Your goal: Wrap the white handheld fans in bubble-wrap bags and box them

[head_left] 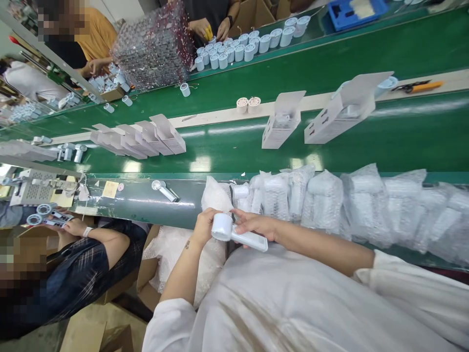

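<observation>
A white handheld fan (222, 227), with a round drum head and a flat handle, is held in front of my body between both hands. My left hand (205, 226) is closed round the far side of the head. My right hand (254, 223) grips it where head and handle meet, the thumb along the handle. Just beyond my hands, a bubble-wrap bag (216, 194) lies on the bench edge. To the right of it stands a row of fans in bubble-wrap bags (324, 198). Another fan (164, 190) lies unwrapped on the bench to the left.
Green conveyor belts (227, 154) run across, bearing open white boxes (280, 120) and a group of folded-open boxes (139, 139). White cylindrical parts (239, 52) crowd the far side near a co-worker's hands. At left, another person holds fan parts (46, 215). A carton of bubble bags (176, 254) stands below.
</observation>
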Tool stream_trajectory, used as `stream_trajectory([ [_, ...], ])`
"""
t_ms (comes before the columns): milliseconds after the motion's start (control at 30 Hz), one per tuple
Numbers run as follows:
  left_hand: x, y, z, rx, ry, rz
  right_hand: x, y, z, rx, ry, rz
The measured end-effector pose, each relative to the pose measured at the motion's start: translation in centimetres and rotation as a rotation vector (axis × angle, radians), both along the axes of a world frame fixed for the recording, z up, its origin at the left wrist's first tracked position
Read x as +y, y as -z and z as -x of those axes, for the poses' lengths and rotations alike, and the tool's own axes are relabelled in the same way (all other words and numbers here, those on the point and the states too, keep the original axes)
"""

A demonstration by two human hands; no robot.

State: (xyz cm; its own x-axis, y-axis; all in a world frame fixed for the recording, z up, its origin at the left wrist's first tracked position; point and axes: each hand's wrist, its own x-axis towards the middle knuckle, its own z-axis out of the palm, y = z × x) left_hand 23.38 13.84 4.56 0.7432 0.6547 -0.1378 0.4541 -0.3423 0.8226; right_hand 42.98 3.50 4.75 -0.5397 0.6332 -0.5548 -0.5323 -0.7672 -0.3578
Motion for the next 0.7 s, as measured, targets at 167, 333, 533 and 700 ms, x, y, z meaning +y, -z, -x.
stream_trajectory([
  [167,0.3,-1.6,-0.4,-0.096,-0.265,0.283,0.8,-0.2,-1.8,-0.034,0.009,-0.095],
  [333,-0.2,-1.7,-1.5,-0.18,-0.634,0.327,-0.8,0.2,-3.9,-0.046,0.035,-0.097],
  [533,-2.2,-3.3,-3.5,-0.223,-0.531,0.419,-1.9,0.2,-4.3,0.302,-0.093,-0.295],
  [700,-1.7,-4.4,-1.8,-0.486,-0.507,0.749,-2.2,1.1,-6.1,0.336,0.085,-0.353],
])
